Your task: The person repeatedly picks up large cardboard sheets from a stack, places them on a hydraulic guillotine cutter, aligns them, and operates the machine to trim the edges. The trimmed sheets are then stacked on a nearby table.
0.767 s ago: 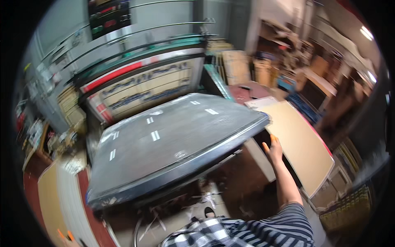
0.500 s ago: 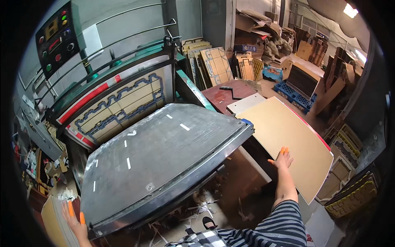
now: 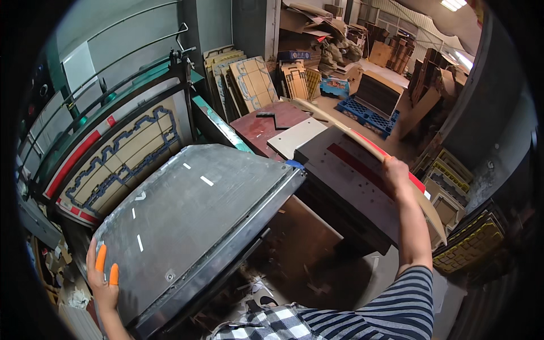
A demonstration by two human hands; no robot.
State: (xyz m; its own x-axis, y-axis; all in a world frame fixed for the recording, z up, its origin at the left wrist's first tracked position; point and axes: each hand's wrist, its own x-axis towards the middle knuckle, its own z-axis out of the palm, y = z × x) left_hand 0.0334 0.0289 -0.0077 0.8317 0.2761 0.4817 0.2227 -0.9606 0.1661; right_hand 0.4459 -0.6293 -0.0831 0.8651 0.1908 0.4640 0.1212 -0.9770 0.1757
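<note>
**Cardboard Sheet Lifted Beside Press Platen**

I see the grey platen (image 3: pixel 192 221) filling the near left. The cardboard sheet (image 3: pixel 391 164), flat 0.5 s ago, now tilts up at right, off its stack. My right hand (image 3: pixel 395 170) grips its edge, fingers hidden behind it. My left hand (image 3: pixel 102 277) rests spread on the platen corner; fingertip covers obscure detail.

Dark red wooden worktop (image 3: pixel 258 127) bearing a pale flat rectangular board (image 3: pixel 296 136) and a black metal crank (image 3: pixel 273 118).
</note>
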